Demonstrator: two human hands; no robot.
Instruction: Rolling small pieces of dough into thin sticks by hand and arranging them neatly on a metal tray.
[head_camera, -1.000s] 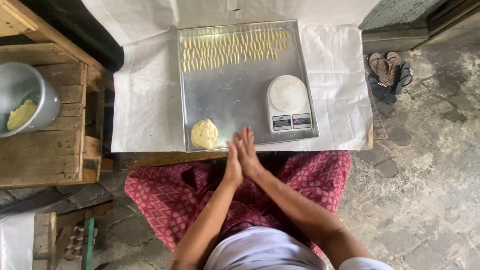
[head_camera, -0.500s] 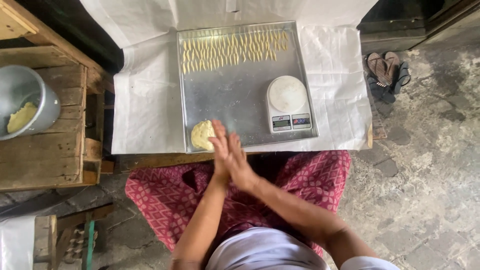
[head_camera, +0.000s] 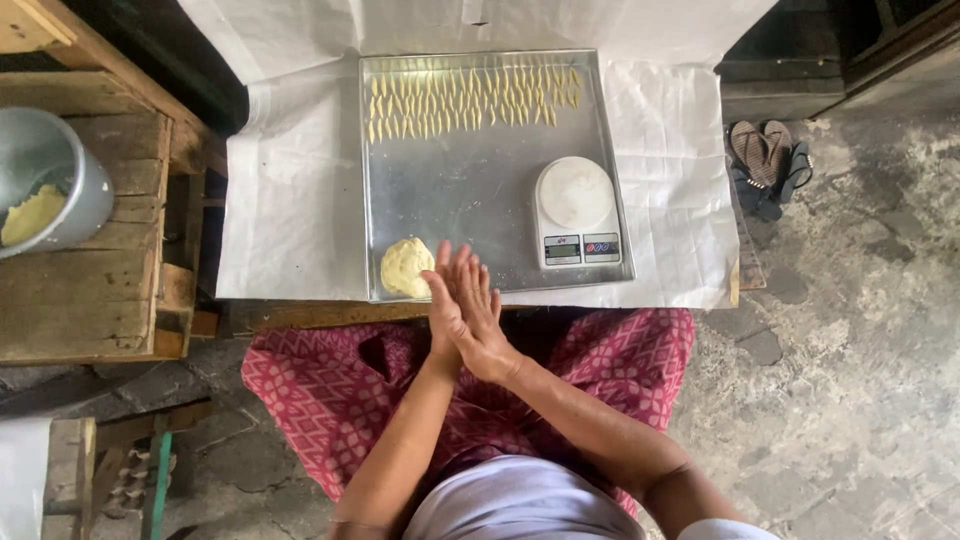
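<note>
The left hand and right hand have shifted back right from the dough lump, palms pressed together, fingers straight, likely rolling a hidden piece; lump rests at the tray's near-left corner.

Small white kitchen scale with round platform, right of frame centre, resting on the lower right part of a shallow rectangular metal tray. Along the near edge of the scale, a narrow front panel holding two small rectangles side by side: a dark-bordered display window to the left, pale inside, and a label-like strip to the right bearing small red and blue marks. Writing on both too small to tell. No packages and no signs visible elsewhere in the frame; no further labels or screens discernible on the surrounding surfaces.
</note>
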